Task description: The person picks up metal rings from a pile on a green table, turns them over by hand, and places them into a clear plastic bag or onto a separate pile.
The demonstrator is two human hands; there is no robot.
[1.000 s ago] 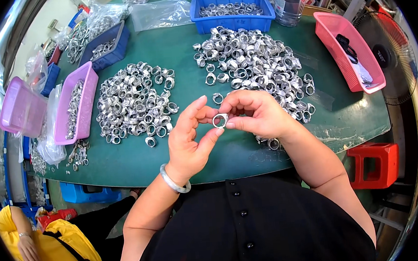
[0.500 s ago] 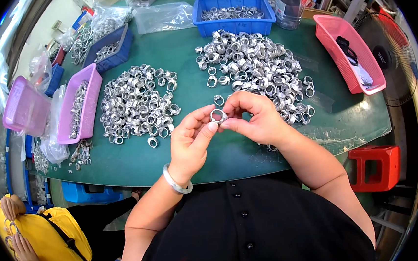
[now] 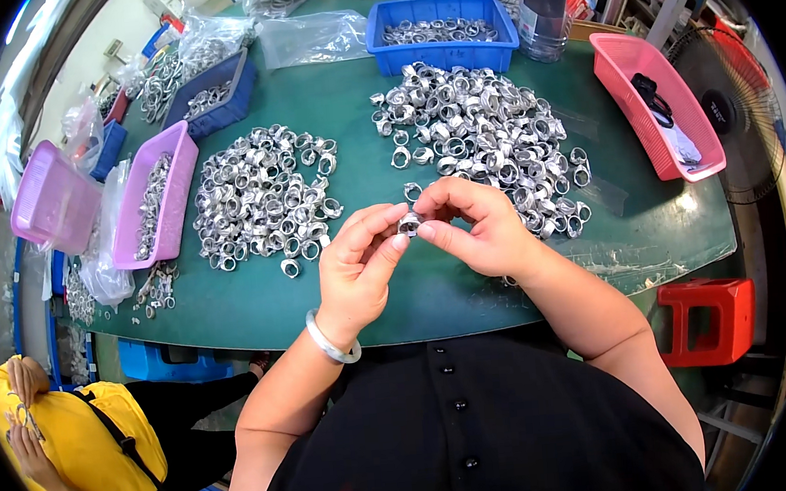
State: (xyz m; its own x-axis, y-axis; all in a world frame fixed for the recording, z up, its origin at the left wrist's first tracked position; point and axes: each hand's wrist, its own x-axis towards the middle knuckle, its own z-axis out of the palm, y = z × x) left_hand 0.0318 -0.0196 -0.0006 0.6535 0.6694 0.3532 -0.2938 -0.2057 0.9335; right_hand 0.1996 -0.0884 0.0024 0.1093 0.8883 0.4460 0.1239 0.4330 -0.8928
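Observation:
Between my two hands, a silver metal ring (image 3: 409,224) is pinched at the fingertips, tilted so its band shows edge-on. My left hand (image 3: 361,253), with a pale bangle (image 3: 333,339) on the wrist, grips its left side by thumb and forefinger. My right hand (image 3: 476,225) has the other side in a like pinch. Just beyond my fingertips a loose ring (image 3: 413,191) lies on the green table (image 3: 354,105). One heap of silver rings (image 3: 264,196) spreads to the left; a larger ring heap (image 3: 486,132) lies behind and beside my right hand, which hides part of it.
A blue bin (image 3: 443,57) of rings stands at the back, a purple basket (image 3: 163,194) of small metal parts at left. At right are a pink basket (image 3: 654,105), a fan (image 3: 743,112) and a red stool (image 3: 708,318). A person in yellow (image 3: 112,434) holds metal pieces at lower left.
The ring in my fingers has been turned from showing its round opening to lying more edge-on. My hands stay in nearly the same place. The co-worker's hands have shifted slightly.

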